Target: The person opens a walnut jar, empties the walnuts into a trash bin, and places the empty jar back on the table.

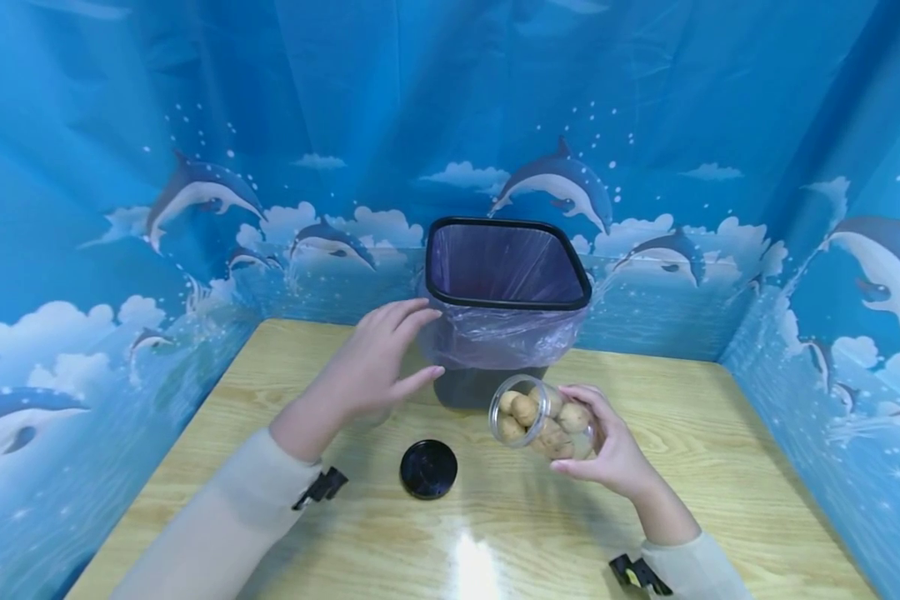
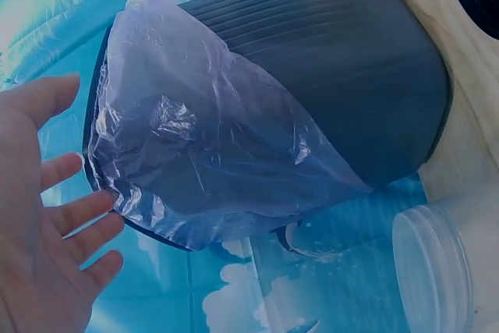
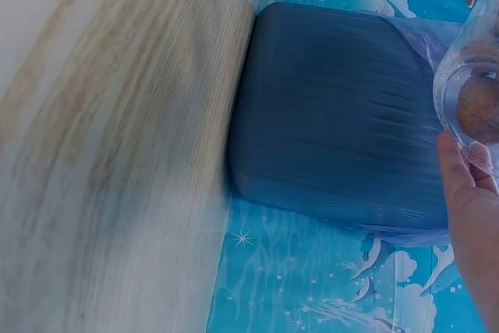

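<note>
In the head view my right hand grips a clear plastic jar round its base end. The jar lies tilted on its side, open mouth toward the left, with several round tan-brown pieces inside. My left hand is beside the bin, fingers spread and relaxed, holding nothing. Its fingertips are right at the rim of the dark bin in the left wrist view. A translucent purple bag lines the bin and folds over its outside, under a black rim frame.
A round black lid lies on the wooden table in front of the bin. Another clear jar stands near the left hand, mostly hidden behind it in the head view. Blue dolphin-print curtain encloses the table's back and sides.
</note>
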`<state>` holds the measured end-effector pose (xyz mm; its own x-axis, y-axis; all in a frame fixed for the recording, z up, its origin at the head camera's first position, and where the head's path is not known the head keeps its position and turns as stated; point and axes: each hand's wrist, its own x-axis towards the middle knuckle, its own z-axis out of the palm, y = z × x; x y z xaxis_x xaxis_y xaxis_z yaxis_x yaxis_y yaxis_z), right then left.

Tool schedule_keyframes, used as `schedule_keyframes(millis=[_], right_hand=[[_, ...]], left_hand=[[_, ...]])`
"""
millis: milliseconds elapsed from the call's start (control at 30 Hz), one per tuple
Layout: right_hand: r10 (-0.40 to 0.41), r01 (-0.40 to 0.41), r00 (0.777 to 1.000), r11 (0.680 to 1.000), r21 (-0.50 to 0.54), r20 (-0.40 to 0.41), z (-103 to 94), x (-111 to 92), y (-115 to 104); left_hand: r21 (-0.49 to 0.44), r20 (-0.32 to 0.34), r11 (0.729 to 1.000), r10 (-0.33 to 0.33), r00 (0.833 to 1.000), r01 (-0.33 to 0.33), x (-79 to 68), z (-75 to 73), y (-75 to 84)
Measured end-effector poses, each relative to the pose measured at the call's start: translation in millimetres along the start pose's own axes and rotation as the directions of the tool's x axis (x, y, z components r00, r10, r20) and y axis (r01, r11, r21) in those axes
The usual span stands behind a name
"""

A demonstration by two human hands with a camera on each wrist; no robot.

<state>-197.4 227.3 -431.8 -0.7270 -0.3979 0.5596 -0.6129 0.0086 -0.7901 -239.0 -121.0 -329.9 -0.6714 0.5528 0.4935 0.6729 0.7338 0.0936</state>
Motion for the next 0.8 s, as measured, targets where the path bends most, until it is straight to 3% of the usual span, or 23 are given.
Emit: schedule_keyframes(millis=[333,800], right_hand=[[0.011,-0.011,1.000,1.000,0.009,-0.004,-0.5,-0.9,-2.1],[0.025,-0.025,1.000,1.000,-0.009,-0.015,-0.8,-1.1,-1.0]], left_hand=[[0.012,-0.080,0.999,-0.031,0.996,0.032,9.8,1.4,2.3],[-0.017,-0.117,0.997,-0.077,0.990,0.076,28.0,4.7,-2.2]])
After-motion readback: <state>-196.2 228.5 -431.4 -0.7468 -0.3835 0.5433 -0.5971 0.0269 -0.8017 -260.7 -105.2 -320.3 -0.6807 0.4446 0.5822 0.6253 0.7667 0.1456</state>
